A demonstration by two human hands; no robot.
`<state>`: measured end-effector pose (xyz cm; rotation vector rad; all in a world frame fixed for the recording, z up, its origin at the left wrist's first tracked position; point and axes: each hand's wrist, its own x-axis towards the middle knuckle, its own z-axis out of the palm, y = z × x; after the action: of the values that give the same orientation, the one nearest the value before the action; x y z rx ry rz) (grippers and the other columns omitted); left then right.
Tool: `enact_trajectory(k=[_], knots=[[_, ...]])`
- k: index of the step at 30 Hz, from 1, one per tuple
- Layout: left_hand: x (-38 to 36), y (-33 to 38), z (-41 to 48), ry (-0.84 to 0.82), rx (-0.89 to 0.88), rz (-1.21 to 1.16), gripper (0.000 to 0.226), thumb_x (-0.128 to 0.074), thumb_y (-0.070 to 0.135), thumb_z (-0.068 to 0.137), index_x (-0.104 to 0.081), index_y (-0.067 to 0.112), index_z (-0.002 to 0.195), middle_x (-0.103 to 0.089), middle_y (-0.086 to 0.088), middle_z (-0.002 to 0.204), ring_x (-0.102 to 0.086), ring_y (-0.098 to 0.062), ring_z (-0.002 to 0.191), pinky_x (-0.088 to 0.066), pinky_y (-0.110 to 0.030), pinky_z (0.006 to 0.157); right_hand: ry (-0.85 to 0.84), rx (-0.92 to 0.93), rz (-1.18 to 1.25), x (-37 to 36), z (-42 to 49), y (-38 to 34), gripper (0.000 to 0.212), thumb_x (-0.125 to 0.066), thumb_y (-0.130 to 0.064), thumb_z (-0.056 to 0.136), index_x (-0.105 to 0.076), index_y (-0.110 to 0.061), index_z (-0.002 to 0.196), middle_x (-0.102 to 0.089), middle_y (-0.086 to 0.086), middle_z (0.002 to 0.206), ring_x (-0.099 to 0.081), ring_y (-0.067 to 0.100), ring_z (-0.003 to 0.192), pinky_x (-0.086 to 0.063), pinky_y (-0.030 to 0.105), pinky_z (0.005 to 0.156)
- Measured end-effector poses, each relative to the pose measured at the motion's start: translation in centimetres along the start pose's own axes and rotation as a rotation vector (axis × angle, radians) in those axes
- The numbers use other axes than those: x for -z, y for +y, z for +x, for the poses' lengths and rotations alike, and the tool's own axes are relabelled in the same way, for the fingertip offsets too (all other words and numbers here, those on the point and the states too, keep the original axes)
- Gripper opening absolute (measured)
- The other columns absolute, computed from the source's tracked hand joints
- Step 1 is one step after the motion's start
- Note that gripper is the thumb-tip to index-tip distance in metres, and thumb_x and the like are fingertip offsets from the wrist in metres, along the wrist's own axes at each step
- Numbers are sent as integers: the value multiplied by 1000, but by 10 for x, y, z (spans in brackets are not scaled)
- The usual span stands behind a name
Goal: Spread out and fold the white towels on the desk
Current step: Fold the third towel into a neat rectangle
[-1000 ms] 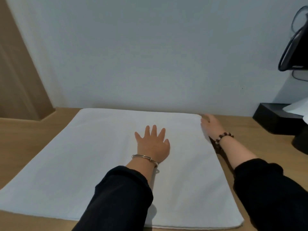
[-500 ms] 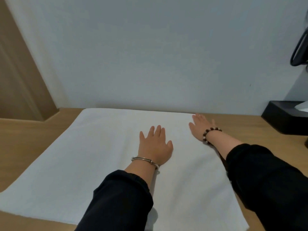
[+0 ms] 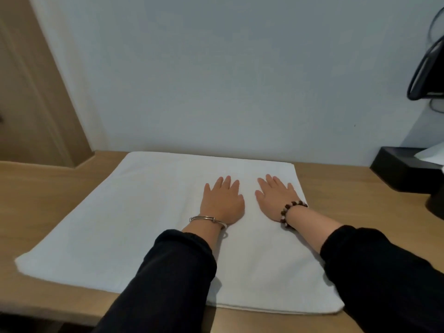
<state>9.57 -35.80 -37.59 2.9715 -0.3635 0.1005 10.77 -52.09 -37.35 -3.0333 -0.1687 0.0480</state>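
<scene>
A white towel (image 3: 134, 219) lies flat on the wooden desk (image 3: 36, 193), folded into a broad rectangle that reaches from the wall to the desk's front edge. My left hand (image 3: 222, 203) presses palm down on the towel near its middle, fingers straight, a metal bangle on the wrist. My right hand (image 3: 275, 197) lies flat beside it, close to the towel's right edge, with a bead bracelet on the wrist. Both forearms in black sleeves cross the towel's near part.
A black box (image 3: 403, 169) holding white paper sits on the desk at the right, by the wall. A black looped object (image 3: 427, 68) hangs at the upper right. A wooden panel (image 3: 31, 92) stands at the left. The pale wall runs directly behind the towel.
My right hand has slid from the towel's far right corner leftward onto the towel, ending flat beside my left hand. The left hand stays pressed in place.
</scene>
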Motion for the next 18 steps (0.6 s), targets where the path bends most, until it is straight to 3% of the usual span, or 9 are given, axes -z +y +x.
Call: enact_trajectory(k=[4,7,13,16,18], knots=[[10,-16,-5,-150,-150,26,58,-23,52,97,-9,33,150,-2,6,159,1,-18,146,0,-49,114,1,222,-1,1,-15,1,50,-21,-27,101,-17,-21,151,-8,0,160,-7,14,146,-7,42,116],[15,-54,-19,-134,-63,100,58,-17,57,96,-6,38,149,0,9,159,1,-17,146,0,-54,113,-54,263,-32,2,-26,16,51,-17,-32,102,-10,-26,152,-1,-4,160,0,11,146,-3,41,116],[20,-75,-49,-144,201,109,58,-13,60,94,-2,42,148,6,10,158,7,-19,146,1,-63,108,-204,138,-127,24,-43,14,52,-15,-30,102,1,-26,152,7,-3,160,2,15,146,-6,46,116],[16,-51,-57,-116,263,68,58,-11,56,94,-2,39,148,7,7,159,8,-22,145,3,-65,107,-235,-67,-277,44,-40,-7,57,-39,-25,94,-21,-12,147,-22,10,153,-27,29,138,-21,47,112],[13,-32,-61,-83,295,55,55,-10,49,96,-2,37,149,6,6,159,8,-24,145,3,-66,107,-211,-100,-304,46,-44,-35,69,-56,-28,84,-27,-9,144,-29,12,147,-32,32,133,-20,48,111]])
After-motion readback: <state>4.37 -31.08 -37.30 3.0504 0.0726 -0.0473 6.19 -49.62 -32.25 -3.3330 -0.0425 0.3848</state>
